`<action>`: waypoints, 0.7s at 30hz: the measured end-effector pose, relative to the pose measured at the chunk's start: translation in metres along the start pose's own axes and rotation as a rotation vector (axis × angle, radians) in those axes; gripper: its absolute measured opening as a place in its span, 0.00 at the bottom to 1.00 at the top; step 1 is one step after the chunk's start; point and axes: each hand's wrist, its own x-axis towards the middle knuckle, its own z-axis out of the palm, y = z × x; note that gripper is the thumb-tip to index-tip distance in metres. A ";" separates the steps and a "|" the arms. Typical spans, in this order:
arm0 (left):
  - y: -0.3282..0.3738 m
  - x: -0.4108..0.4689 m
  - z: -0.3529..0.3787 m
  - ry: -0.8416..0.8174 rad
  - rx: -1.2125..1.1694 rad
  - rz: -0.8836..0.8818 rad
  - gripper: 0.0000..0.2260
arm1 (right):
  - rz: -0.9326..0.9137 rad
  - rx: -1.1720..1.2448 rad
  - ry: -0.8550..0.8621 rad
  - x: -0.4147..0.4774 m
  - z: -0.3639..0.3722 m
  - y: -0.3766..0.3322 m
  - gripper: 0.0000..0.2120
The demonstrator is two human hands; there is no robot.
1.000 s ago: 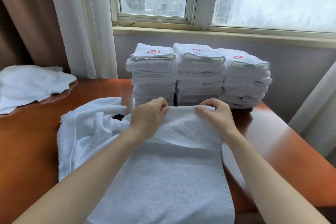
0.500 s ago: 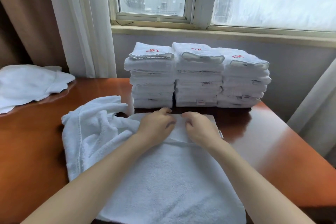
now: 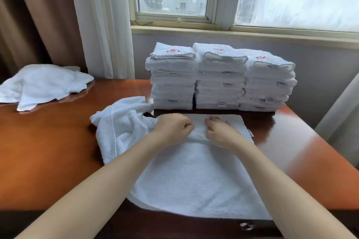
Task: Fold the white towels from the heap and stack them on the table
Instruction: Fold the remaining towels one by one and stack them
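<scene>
A white towel (image 3: 194,176) lies spread flat on the wooden table (image 3: 48,151) in front of me, its near end hanging over the front edge. My left hand (image 3: 174,128) sits near the towel's far end with fingers curled, pinching a small ridge of cloth. Beside it, my right hand (image 3: 221,132) rests on the same towel with fingers laid fairly straight. A crumpled white towel (image 3: 120,126) bunches against the flat towel's left side. Three stacks of folded white towels (image 3: 219,75) stand side by side at the table's back edge, just beyond my hands.
Another loose heap of white towels (image 3: 42,83) lies at the far left of the table. White and brown curtains (image 3: 101,25) hang at the back left, below a window. The table's right edge (image 3: 320,151) runs diagonally to my right.
My hands lowered the towel's far edge onto the table and slid together from its corners toward the middle. The towel now lies flatter, and a small pucker sits between my hands.
</scene>
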 end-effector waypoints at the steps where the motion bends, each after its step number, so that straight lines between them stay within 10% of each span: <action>1: 0.002 -0.002 -0.001 -0.005 -0.022 0.004 0.11 | -0.001 0.047 0.064 -0.001 0.002 -0.006 0.22; 7: 0.008 -0.007 -0.011 -0.048 -0.151 -0.063 0.12 | -0.115 0.168 0.122 -0.019 0.019 -0.012 0.21; 16: -0.013 -0.012 -0.036 0.167 -0.095 -0.263 0.13 | 0.219 -0.062 0.150 -0.007 -0.019 -0.021 0.10; 21: -0.061 -0.025 -0.050 0.143 0.193 -0.401 0.18 | -0.083 0.157 0.242 0.000 -0.007 -0.076 0.20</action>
